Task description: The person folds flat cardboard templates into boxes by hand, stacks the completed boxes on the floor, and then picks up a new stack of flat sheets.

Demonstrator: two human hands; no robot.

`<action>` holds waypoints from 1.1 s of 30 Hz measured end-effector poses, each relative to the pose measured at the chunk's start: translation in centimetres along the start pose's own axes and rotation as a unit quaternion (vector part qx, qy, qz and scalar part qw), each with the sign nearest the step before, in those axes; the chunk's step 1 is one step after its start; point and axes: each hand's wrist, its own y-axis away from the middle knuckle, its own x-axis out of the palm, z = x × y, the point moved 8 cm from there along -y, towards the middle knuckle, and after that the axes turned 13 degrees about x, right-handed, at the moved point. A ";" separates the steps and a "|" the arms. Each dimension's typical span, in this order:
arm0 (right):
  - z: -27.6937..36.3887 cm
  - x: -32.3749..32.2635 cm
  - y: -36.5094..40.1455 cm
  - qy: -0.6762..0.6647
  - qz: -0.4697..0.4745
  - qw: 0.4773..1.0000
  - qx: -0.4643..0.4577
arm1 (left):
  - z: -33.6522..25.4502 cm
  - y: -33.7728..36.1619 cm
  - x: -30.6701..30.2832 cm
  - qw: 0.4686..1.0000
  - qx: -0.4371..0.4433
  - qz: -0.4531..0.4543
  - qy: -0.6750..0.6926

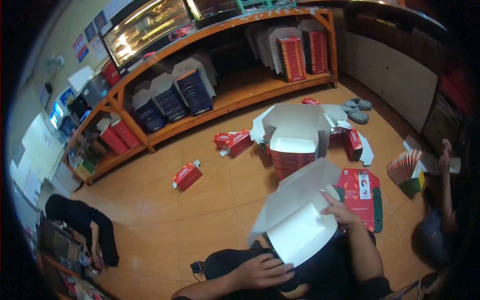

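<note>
A partly folded cardboard food box [302, 235], white inside with its lid raised, rests tilted over my lap. My right hand [341, 210] grips its right wall, the fingers bent over the edge. At the near left corner, my left hand [264, 271] is closed on the box edge; its fingertips are partly hidden. Just beyond stands a stack of nested red boxes [292, 162] with white insides and lids up. A flat red box blank [356, 197] with dark side flaps lies on the floor right of my right hand.
Small red cartons [188, 175] lie about the tiled floor [215, 220]. A wooden shelf [240, 102] holds stacked dark and red boxes. Grey clogs [357, 112] sit near the counter. One person [82, 222] bends at left; another person's arm [445, 180] shows at right beside fanned cartons [406, 167].
</note>
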 end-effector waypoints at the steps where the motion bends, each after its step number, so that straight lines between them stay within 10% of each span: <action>1: 0.2 0.6 0.0 -0.009 -0.006 1.000 0.020 | 0.0 0.6 -1.2 0.990 -0.036 -0.024 0.132; 4: 0.3 1.1 0.2 -0.068 0.009 0.997 0.025 | 0.6 1.8 -6.0 0.841 -0.100 -0.019 0.532; 5: 0.2 1.1 0.1 -0.112 0.019 0.993 0.023 | -1.5 3.8 -5.0 0.773 -0.102 0.111 0.617; 7: 0.7 0.9 -0.1 -0.157 0.028 0.987 0.013 | -5.1 6.8 -3.3 0.625 -0.094 0.286 0.720; 10: 0.5 1.2 0.1 -0.159 0.018 0.987 0.016 | -7.7 7.8 -1.6 0.548 -0.093 0.301 0.775; 27: 1.1 1.0 -0.5 -0.162 0.012 0.986 -0.044 | -8.0 5.0 -0.8 0.524 -0.018 0.149 0.838; 31: 0.5 0.7 -1.1 -0.184 0.000 0.981 -0.069 | -0.5 3.1 -2.4 0.598 0.113 -0.176 0.774; 32: 0.3 0.9 -1.0 -0.204 0.005 0.977 -0.057 | 2.6 3.6 -2.9 0.636 0.086 -0.314 0.700; 33: 0.5 1.0 -1.1 -0.222 0.010 0.974 -0.050 | 5.7 5.0 -2.0 0.698 -0.139 -0.418 0.564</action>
